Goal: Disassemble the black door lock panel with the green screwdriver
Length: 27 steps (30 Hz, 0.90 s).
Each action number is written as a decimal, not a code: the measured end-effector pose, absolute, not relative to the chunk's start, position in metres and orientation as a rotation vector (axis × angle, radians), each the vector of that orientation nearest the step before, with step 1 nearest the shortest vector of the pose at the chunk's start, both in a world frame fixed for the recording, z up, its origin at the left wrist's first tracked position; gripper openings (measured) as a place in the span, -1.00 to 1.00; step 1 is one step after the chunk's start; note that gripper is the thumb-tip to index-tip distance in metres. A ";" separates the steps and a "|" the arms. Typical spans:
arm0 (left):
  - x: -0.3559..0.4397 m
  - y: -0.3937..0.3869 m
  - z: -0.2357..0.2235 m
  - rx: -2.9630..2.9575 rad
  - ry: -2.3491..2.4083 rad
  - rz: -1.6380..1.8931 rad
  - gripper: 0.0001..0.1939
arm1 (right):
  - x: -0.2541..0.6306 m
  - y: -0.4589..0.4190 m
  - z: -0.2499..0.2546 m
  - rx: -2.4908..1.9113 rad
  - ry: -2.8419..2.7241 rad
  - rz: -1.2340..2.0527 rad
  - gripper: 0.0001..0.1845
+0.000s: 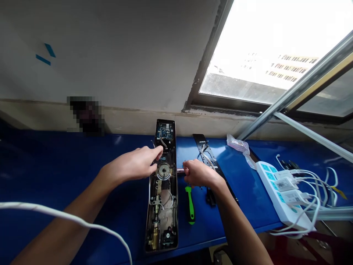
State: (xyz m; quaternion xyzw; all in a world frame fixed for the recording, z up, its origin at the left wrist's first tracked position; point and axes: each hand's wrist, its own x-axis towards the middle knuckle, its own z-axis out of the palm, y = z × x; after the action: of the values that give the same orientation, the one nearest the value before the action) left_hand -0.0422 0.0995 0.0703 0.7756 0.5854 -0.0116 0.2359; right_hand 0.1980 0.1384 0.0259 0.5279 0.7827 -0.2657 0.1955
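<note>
An opened long electronic door lock lies lengthwise on the blue table. Inside it show a circuit board, a round metal disc and a brass-coloured part. Over the upper middle of the housing is my left hand, its fingers curled; whatever they pinch is hidden. My right hand, beside the lock's right edge, is closed round a shiny pinkish handle that sticks out from that side. Just below the right hand lies a green screwdriver.
A long black plate with wires lies right of the lock, partly under my right arm. Further right are a plastic bag and a white power strip with plugged-in chargers. A white cable crosses my left forearm.
</note>
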 end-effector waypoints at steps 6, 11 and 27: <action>-0.044 0.109 0.054 2.007 1.515 0.049 -0.83 | 0.200 0.134 0.016 1.628 2.384 -0.668 -0.61; -0.046 0.110 0.053 1.918 1.519 0.104 -0.82 | 0.196 0.146 0.010 1.729 2.514 -0.646 -0.60; -0.058 0.106 0.078 2.005 1.450 0.271 -0.75 | 0.195 0.157 0.017 1.649 2.874 -0.584 -0.65</action>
State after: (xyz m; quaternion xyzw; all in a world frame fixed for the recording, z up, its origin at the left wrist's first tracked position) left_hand -0.0583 0.1060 0.0782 0.7631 0.5517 0.1031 0.3205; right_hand 0.1946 0.1573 0.0167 0.4870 0.8489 -0.1725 -0.1114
